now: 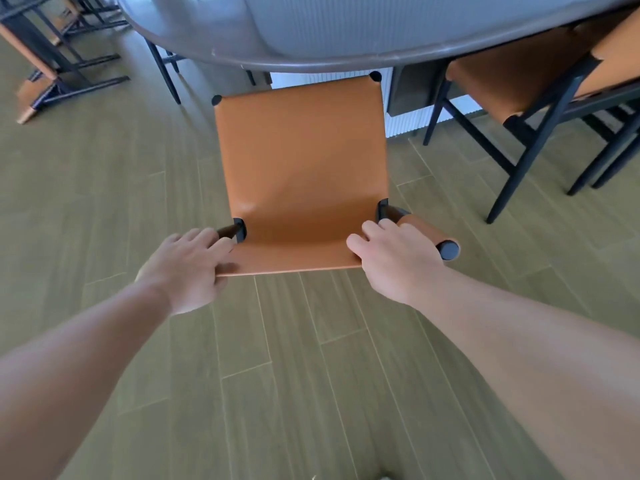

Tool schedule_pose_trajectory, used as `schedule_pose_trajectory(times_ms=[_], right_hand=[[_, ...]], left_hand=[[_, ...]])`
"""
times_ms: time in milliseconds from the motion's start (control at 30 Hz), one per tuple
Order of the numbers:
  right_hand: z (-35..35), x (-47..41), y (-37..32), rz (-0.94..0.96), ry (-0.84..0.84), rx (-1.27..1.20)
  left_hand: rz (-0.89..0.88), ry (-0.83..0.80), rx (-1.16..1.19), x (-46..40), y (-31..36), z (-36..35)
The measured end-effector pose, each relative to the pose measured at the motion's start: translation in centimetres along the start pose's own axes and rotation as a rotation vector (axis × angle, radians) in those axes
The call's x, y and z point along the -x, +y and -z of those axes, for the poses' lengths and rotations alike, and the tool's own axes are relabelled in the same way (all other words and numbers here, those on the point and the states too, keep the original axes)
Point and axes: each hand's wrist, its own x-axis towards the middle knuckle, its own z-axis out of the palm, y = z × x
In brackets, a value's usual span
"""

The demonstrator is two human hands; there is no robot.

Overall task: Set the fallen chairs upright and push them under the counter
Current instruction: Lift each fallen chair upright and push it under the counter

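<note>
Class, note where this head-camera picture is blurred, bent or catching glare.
Head view: the left hand is motion-smeared; the counter edge bows from wide-angle distortion; soft glare sits on the orange chair seat; the right hand looks sharper.

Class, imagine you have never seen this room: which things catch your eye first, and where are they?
First, the orange chair upright in the centre, its front edge just under the grey counter. The left hand and right hand grip the top of its backrest, nearest the camera. At far left, another chair lies tipped over on the wooden floor.
</note>
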Motion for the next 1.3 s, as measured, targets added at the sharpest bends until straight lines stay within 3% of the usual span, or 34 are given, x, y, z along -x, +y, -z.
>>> schedule_pose_trajectory(times_ms=[500, 933, 1300], right_hand=[[2.6, -7.1, 3.5, 0.037, 0.014, 0.097], [6.4, -18.7, 9.6, -0.015, -0.021, 0.151], [7.6, -25.6, 13.0, -0.067, -0.056, 0.16]], left_hand=[[-0.157, 0.137, -0.028, -6.5, -4.8, 2.3], [-0.184, -0.063, 0.016, -19.2, -12.7, 3.0], [-0.232, -0.083, 0.039, -26.7, -16.4, 3.5]])
